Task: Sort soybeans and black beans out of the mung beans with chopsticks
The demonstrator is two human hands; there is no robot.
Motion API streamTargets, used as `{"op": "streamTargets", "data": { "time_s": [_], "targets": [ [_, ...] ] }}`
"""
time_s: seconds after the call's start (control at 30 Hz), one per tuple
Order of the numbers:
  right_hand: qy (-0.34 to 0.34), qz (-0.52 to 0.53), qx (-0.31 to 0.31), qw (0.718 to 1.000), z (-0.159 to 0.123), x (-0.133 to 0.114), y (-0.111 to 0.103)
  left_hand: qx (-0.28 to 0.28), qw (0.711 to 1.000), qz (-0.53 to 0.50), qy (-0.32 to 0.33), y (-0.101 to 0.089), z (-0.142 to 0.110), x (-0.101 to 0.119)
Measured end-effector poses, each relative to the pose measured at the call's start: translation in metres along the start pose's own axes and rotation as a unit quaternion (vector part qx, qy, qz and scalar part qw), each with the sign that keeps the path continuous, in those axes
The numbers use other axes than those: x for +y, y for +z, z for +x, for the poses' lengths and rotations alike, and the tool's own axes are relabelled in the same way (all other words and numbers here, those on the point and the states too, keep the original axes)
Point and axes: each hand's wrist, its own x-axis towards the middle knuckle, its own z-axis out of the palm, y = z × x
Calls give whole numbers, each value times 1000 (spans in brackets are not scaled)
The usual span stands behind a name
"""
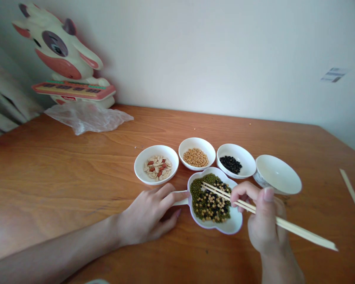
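Note:
My left hand (149, 213) is closed around the short handle of a white, lilac-rimmed scalloped dish (235, 225), its index finger reaching to the rim. Mixed beans (208, 203) lie in the dish: green, black and yellowish ones. In my right hand (266, 217) is a pair of wooden chopsticks (301, 230), their tips down among the beans at the dish's upper left. Whether a bean sits between the tips is too small to tell. Behind the dish stand a bowl of peanuts (156, 148), a bowl of yellow beans (197, 140) and a bowl of black beans (244, 157).
A white bowl (278, 173) with nothing in it leans tilted at the right of the row. A paper chopstick sleeve or strip (352, 193) lies far right. At the back left are a crumpled plastic bag (88, 116) and a cow-shaped toy keyboard (68, 67) against the wall.

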Motion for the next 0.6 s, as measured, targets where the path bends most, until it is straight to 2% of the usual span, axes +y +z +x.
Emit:
{"op": "streamTargets", "data": {
  "time_s": [0.17, 0.27, 0.6],
  "targets": [
    [-38, -7, -10, 999, 3, 15, -4, 1, 1000, 2, -2, 0, 1, 0],
    [-38, 7, -20, 999, 3, 22, -6, 2, 1000, -3, 0, -1, 1, 0],
    [-29, 28, -37, 998, 2, 23, -5, 4, 1000, -5, 0, -1, 1, 0]
  ]
}}
